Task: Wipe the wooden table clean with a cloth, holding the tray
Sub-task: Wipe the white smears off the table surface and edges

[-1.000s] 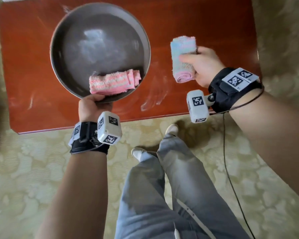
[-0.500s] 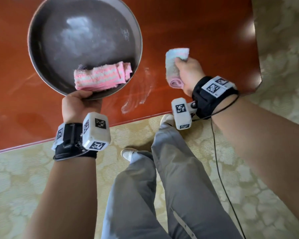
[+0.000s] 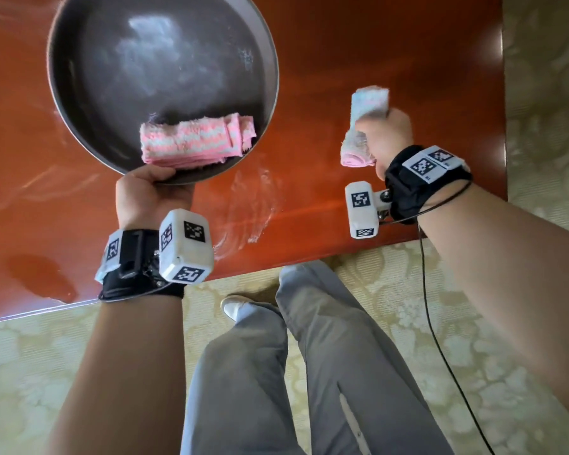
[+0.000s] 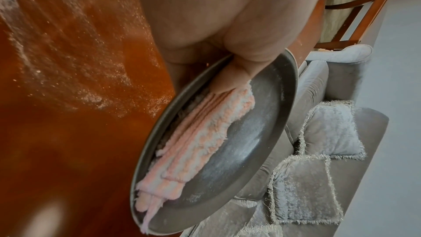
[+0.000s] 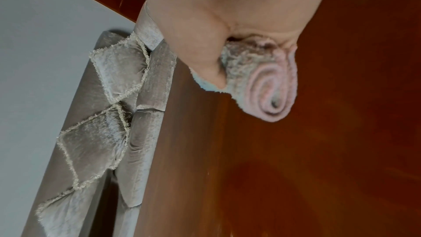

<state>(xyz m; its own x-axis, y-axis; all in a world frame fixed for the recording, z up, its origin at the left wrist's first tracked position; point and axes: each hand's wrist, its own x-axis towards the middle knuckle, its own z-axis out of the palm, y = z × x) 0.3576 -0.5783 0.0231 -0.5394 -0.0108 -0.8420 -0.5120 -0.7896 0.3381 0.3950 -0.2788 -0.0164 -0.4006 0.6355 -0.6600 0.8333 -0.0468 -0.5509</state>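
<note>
From the head view: left hand [image 3: 151,197] clamped on the near rim of the round tray [image 3: 266,54], thumb over the edge, with a folded pink-striped towel [image 3: 196,141] lying inside against the near wall. To the right of the tray, right hand [image 3: 383,134] wrapped around a rolled cloth [image 3: 363,124], held over the right part of the wooden table [image 3: 391,44]; whether touching the wood or just above, not clear from here. Between tray and cloth, near the front edge, pale powdery smears [image 3: 247,205] not yet cleared; the right and far stretches glossy and seemingly clean. From the left wrist view: thumb hooked over the tray rim [image 4: 293,82] and its tip against the towel [image 4: 198,141], tray floor dusted with fine white powder, and a wide scatter of the same powder [image 4: 75,71] across the wood to the left. A grey sofa with fringed cushions [image 4: 328,132] beyond. From the right wrist view: cloth [image 5: 266,86] rolled into a spiral, gripped by thumb and fingers, the wood around it dark and clear of powder. Judged overall: partly done at best, with the dusty patch beside the tray and the area under the tray probably left to wipe.
</note>
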